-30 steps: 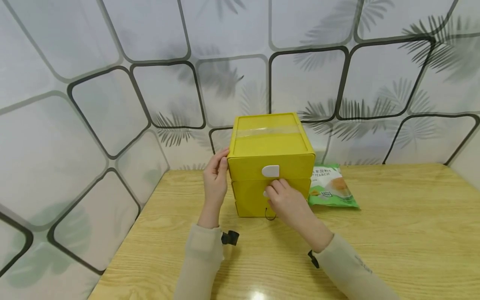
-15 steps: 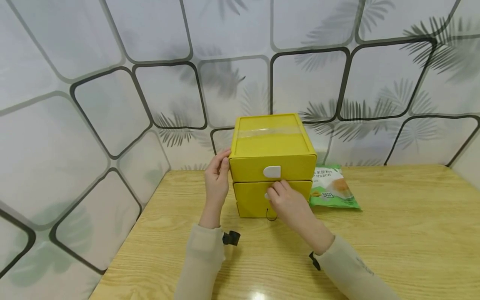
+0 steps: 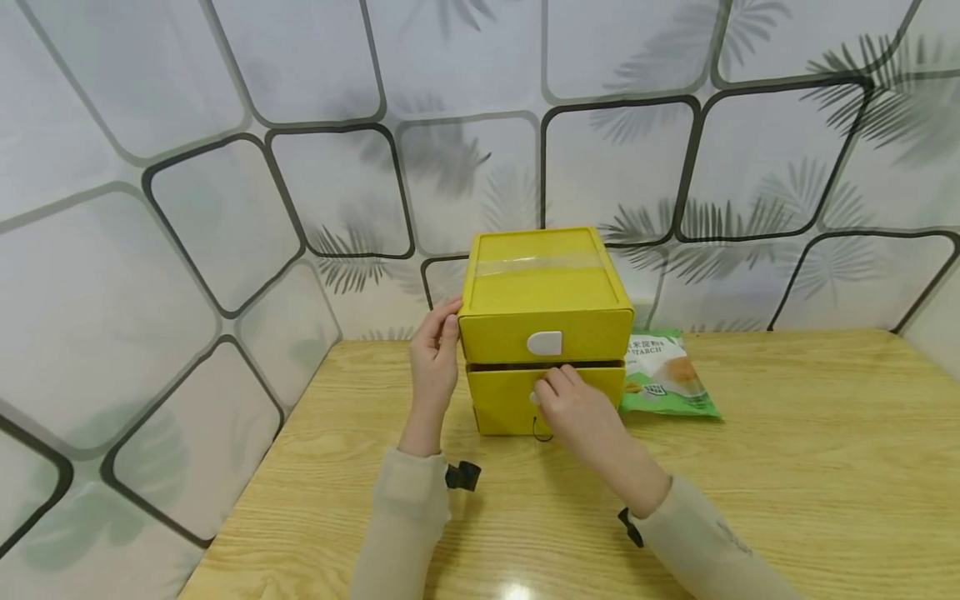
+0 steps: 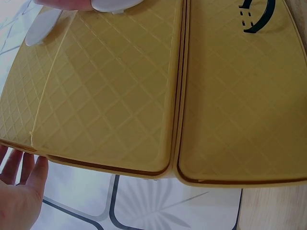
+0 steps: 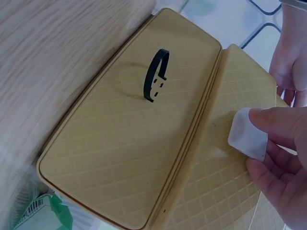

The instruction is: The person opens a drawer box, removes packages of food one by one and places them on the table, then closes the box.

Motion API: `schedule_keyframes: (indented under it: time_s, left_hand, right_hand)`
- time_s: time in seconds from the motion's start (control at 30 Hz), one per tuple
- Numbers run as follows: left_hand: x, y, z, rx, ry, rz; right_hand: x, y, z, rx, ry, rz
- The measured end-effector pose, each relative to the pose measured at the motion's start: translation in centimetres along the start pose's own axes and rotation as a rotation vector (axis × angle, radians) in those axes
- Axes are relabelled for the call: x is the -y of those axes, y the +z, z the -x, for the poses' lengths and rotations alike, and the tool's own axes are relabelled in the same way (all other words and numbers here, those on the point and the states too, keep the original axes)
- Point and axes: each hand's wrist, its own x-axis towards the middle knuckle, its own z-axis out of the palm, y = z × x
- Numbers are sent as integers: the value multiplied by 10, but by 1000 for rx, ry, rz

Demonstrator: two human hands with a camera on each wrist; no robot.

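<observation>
A yellow plastic drawer unit [image 3: 543,287] stands on the wooden table. My right hand [image 3: 581,412] pinches the white handle [image 5: 245,134] of the middle drawer [image 3: 498,390] between thumb and fingers. A dark gap shows along that drawer's upper edge in the head view. My left hand [image 3: 435,354] rests its fingers against the unit's left side, near the upper front corner. The top drawer [image 3: 495,337] is shut and has its own white handle [image 3: 545,342]. On the bottom drawer's front [image 5: 124,120] sits a black loop pull [image 5: 154,74].
A green and white starch bag [image 3: 663,375] lies close to the unit's right side. Clear tape [image 3: 536,264] crosses the unit's top. Behind it stands a patterned wall [image 3: 472,192]. The wooden table [image 3: 810,467] stretches to the right.
The middle drawer has come out slightly toward me, with my right hand still on its handle. A dark gap has appeared above it. My left hand stays at the unit's side.
</observation>
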Motion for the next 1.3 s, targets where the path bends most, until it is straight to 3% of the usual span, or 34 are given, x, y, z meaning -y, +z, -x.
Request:
schedule_keyframes:
  time_s: [0.6,0.87,1.3]
  left_hand:
    - [1,0,0,-10,-11,2]
    - [2,0,0,-4,-12,12]
    - [0,0,0,0,12,4]
  right_hand:
    - [10,-13,4,91,19,7]
    - [15,-21,6,64,-5,-1]
    - [23,-30,11,98,-5,-25]
